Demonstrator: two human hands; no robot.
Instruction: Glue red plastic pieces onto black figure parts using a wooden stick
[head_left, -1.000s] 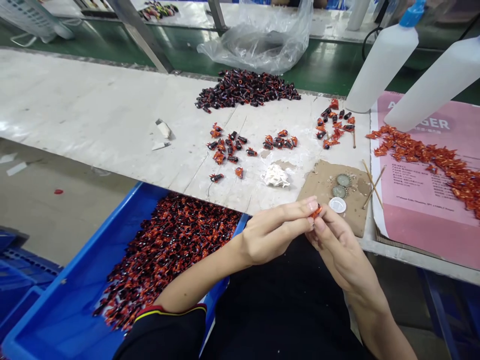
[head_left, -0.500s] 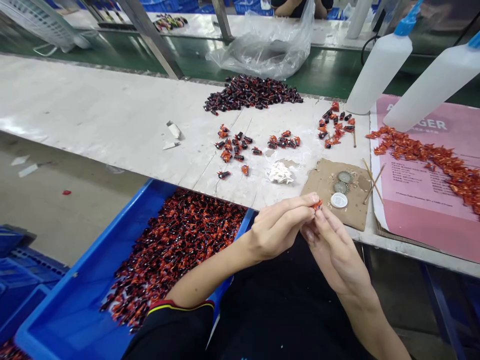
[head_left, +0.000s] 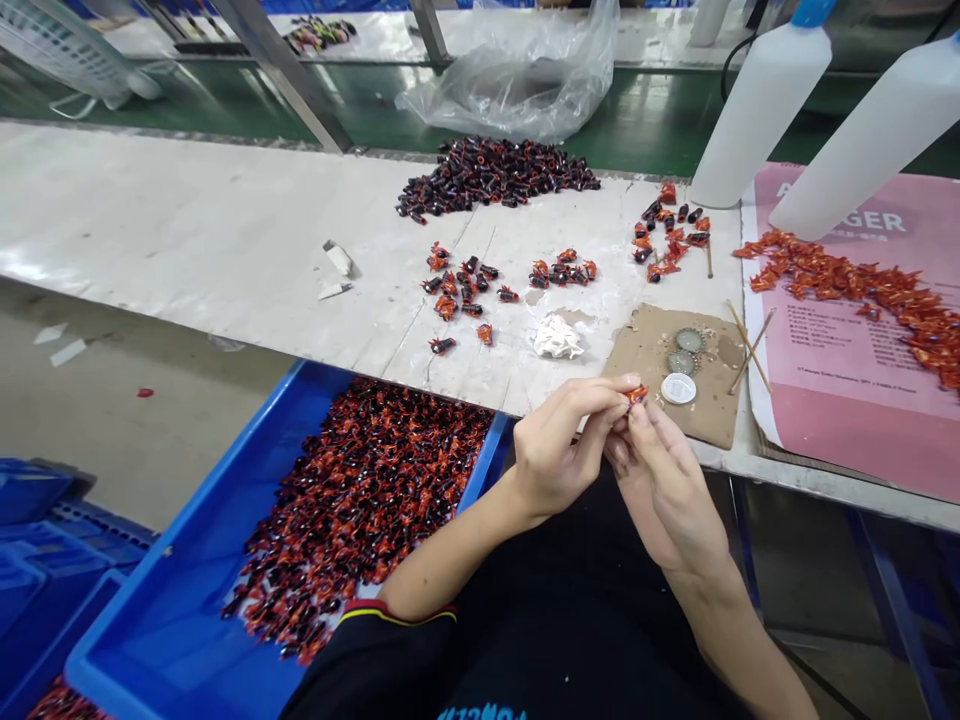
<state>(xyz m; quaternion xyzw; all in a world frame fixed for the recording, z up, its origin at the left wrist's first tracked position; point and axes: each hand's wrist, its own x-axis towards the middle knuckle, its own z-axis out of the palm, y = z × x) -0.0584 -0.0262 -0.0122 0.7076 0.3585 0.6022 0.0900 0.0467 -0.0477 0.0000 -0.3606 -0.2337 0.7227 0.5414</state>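
My left hand [head_left: 559, 450] and my right hand [head_left: 664, 480] meet at the near edge of the white table [head_left: 187, 240], fingertips pinched together on one small orange piece [head_left: 636, 395]. Just beyond them lies a brown cardboard scrap [head_left: 645, 350] with a white cap [head_left: 678, 388] and two grey discs [head_left: 684, 350]. Small groups of orange-and-black pieces [head_left: 465, 285] lie on the table ahead, and a dark pile [head_left: 495, 175] sits further back. A row of orange pieces [head_left: 862, 290] rests on a pink sheet [head_left: 847, 400] to the right.
A blue bin [head_left: 172, 620] full of orange-and-black pieces stands at my lower left. Two white squeeze bottles [head_left: 757, 110] lean at the back right. A crumpled white wad [head_left: 555, 337], thin wooden sticks [head_left: 746, 345] and a clear plastic bag [head_left: 517, 80] are also there.
Both hands stay pinched on the orange piece and have shifted slightly up and left in view; my left fingers have curled more tightly. The camera has tilted a little.
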